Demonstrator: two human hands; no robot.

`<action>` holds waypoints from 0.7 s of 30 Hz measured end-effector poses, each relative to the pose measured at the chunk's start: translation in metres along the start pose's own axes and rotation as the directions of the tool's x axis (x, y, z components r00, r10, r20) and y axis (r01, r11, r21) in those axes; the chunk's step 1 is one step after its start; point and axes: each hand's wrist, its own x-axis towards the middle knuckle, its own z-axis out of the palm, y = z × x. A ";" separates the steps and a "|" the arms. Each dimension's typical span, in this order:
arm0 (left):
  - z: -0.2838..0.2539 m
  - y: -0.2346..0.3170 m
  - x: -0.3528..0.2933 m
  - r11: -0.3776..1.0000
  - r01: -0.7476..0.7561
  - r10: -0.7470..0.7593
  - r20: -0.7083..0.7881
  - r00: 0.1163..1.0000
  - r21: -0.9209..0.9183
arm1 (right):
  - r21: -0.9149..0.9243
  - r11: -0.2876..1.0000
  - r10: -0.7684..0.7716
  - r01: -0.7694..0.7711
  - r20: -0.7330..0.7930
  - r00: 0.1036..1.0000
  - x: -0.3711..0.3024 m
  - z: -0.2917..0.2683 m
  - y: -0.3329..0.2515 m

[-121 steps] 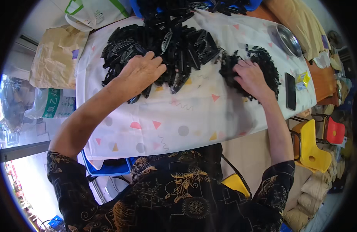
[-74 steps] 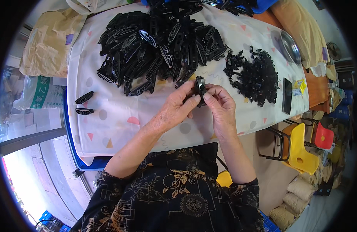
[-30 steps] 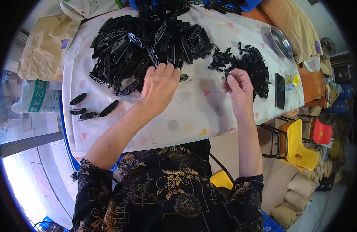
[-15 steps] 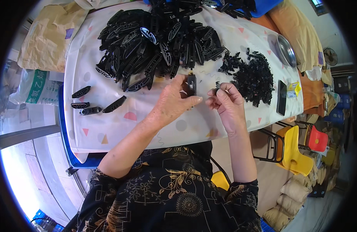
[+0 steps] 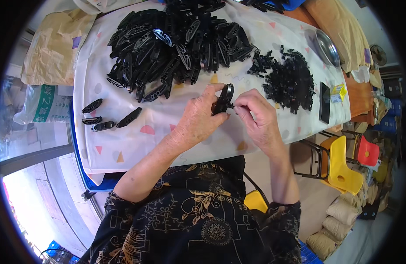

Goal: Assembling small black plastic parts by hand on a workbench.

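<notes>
My left hand (image 5: 202,115) grips a long black plastic part (image 5: 223,99) between thumb and fingers, tilted over the table's middle. Close to its right side, my right hand (image 5: 258,115) is pinched shut on a small black piece (image 5: 232,106), mostly hidden by the fingertips. Beyond my hands lies a big heap of similar long black parts (image 5: 167,53). To the right is a pile of small black pieces (image 5: 291,81). At the left several long parts (image 5: 129,117) lie apart from the heap.
The table (image 5: 137,158) has a patterned white cover. A dark phone (image 5: 324,103), a yellow box (image 5: 338,93) and a metal bowl (image 5: 327,47) are at its right. Brown paper sacks (image 5: 53,48) flank it. Yellow chairs (image 5: 342,165) stand at the right.
My right hand has moved left and up to the long part. The left hand has turned that part so its curved side shows. The view has shifted slightly.
</notes>
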 end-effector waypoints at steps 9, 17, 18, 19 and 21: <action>0.014 0.006 0.000 0.960 -0.160 0.127 0.151 0.980 0.229 | -0.254 0.951 -0.088 0.174 0.318 0.944 0.005 -0.034 -0.009; 0.022 0.014 0.000 0.977 -0.060 0.018 0.201 0.979 0.203 | -0.256 0.938 -0.139 0.235 0.342 0.929 0.001 -0.037 0.005; 0.023 0.014 0.000 0.978 -0.032 -0.009 0.198 0.980 0.207 | -0.234 0.941 -0.163 0.246 0.324 0.932 0.001 -0.037 0.007; 0.025 0.015 0.001 0.977 -0.006 -0.036 0.193 0.981 0.212 | -0.211 0.943 -0.187 0.258 0.305 0.934 0.000 -0.037 0.010; 0.026 0.019 0.001 0.990 0.050 -0.077 0.205 0.976 0.133 | -0.158 0.967 -0.150 0.199 0.277 0.949 -0.001 -0.037 0.015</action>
